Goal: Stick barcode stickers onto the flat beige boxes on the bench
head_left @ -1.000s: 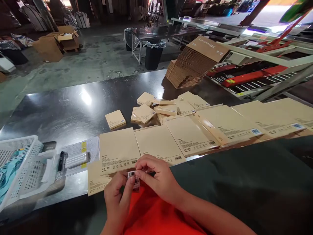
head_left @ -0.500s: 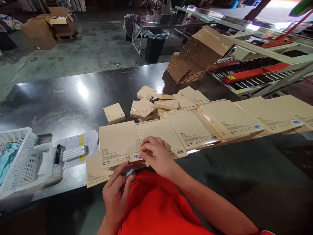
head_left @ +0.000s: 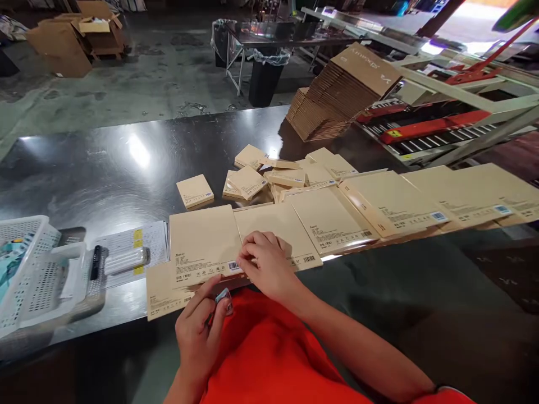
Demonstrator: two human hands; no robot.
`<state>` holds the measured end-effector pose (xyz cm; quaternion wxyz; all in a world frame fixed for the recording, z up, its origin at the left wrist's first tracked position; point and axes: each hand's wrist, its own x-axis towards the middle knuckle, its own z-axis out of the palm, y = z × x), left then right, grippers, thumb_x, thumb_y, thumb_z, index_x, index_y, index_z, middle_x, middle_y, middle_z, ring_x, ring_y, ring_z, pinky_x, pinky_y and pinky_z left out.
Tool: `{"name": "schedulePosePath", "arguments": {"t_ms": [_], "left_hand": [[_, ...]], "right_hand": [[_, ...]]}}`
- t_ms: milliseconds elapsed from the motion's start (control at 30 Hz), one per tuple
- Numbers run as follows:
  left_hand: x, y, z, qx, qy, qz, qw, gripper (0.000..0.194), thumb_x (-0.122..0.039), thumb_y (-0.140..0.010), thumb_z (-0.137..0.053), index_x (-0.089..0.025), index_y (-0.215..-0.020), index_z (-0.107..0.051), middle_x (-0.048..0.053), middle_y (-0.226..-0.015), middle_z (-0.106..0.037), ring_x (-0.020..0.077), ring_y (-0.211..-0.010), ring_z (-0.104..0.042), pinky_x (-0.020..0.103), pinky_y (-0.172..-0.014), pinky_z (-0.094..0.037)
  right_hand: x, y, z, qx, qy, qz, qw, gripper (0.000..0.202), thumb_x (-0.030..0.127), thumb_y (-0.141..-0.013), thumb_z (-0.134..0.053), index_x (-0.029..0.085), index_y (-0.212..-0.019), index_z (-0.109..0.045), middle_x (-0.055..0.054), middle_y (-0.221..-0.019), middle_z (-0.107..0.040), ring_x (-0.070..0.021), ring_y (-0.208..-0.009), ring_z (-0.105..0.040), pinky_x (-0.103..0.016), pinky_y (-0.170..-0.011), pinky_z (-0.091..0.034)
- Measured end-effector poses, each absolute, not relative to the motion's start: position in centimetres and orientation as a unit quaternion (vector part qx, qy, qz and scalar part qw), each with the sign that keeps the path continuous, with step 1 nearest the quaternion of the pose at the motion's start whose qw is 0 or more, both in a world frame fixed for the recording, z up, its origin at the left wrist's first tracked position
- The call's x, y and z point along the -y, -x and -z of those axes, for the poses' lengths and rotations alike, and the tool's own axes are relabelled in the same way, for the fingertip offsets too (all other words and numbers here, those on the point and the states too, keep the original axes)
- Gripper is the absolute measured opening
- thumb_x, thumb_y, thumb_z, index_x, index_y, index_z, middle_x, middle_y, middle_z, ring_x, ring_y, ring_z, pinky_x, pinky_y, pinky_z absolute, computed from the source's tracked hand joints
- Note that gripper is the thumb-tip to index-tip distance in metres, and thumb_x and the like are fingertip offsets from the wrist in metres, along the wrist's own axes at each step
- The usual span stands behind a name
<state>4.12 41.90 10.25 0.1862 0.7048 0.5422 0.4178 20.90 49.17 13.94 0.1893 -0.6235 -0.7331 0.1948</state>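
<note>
My left hand point(head_left: 202, 317) is closed on a small folded strip of barcode stickers point(head_left: 224, 302), light blue on one side. Its index finger reaches to the front edge of a flat beige box point(head_left: 204, 233) with printed text. On that box's lower right corner is a barcode sticker point(head_left: 234, 266), and the pinched fingertips of my right hand point(head_left: 267, 266) press at its right edge. Under my right hand lies a second beige box point(head_left: 269, 216), partly covered. Another beige box point(head_left: 162, 289) sticks out from beneath the first one at the left.
More large beige boxes point(head_left: 396, 196) overlap along the table edge to the right. Behind them is a pile of small beige boxes point(head_left: 248, 182). White baskets point(head_left: 46, 280), a black marker point(head_left: 96, 262) and papers point(head_left: 155, 238) are at left. Stacked flat cartons point(head_left: 337, 92) stand at the back.
The view has shifted slightly. Both hands keep nearly the same place, with my right fingertips still at the barcode sticker.
</note>
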Motion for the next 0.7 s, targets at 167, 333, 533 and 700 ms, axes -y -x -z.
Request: {"name": "schedulePosePath", "arguments": {"t_ms": [167,333,533,700], "left_hand": [[-42.1,-4.1,-10.3,-0.547,-0.704,-0.416,0.176,0.023,-0.016,-0.084,-0.059,-0.02,-0.062,-0.062,0.007,-0.107,-0.073,0.0184,-0.09,-0.072,0.023,-0.07,-0.055],[-42.0,-4.2,-10.0,-0.561,-0.691,-0.416,0.187,0.023,-0.018,-0.084,-0.059,-0.02,-0.061,-0.061,0.006,-0.106,-0.074,0.0186,-0.092,-0.071,0.023,-0.071,-0.055],[-41.4,-4.2,-10.5,-0.534,-0.633,-0.496,0.262,0.019,-0.015,-0.083,-0.059,-0.019,-0.065,-0.062,0.006,-0.105,-0.074,0.0194,-0.094,-0.07,0.025,-0.074,-0.056],[-41.6,-5.3,-12.0,-0.478,-0.632,-0.518,0.322,0.019,-0.013,-0.084,-0.057,-0.02,-0.067,-0.062,0.003,-0.098,-0.072,0.0176,-0.09,-0.068,0.027,-0.077,-0.055]], "right_hand": [[-49.1,-20.6,-13.9,0.744,0.629,-0.144,0.173,0.019,0.03,-0.075,-0.072,0.022,-0.063,-0.059,-0.003,-0.088,-0.061,-0.023,-0.091,-0.049,-0.039,-0.08,-0.032],[-49.5,-20.6,-13.6,0.717,0.672,-0.125,0.136,0.027,0.036,-0.07,-0.076,0.02,-0.079,-0.055,-0.005,-0.089,-0.057,-0.0236,-0.085,-0.048,-0.037,-0.076,-0.034],[-48.4,-21.6,-14.1,0.711,0.609,-0.213,0.28,0.009,0.012,-0.082,-0.051,0.021,-0.08,-0.05,-0.004,-0.09,-0.06,-0.0207,-0.088,-0.05,-0.035,-0.079,-0.038],[-45.5,-22.5,-16.4,0.686,0.394,-0.485,0.373,0.016,0.027,-0.088,-0.054,0.022,-0.103,-0.054,-0.004,-0.094,-0.061,-0.0146,-0.081,-0.056,-0.026,-0.071,-0.048]]}}
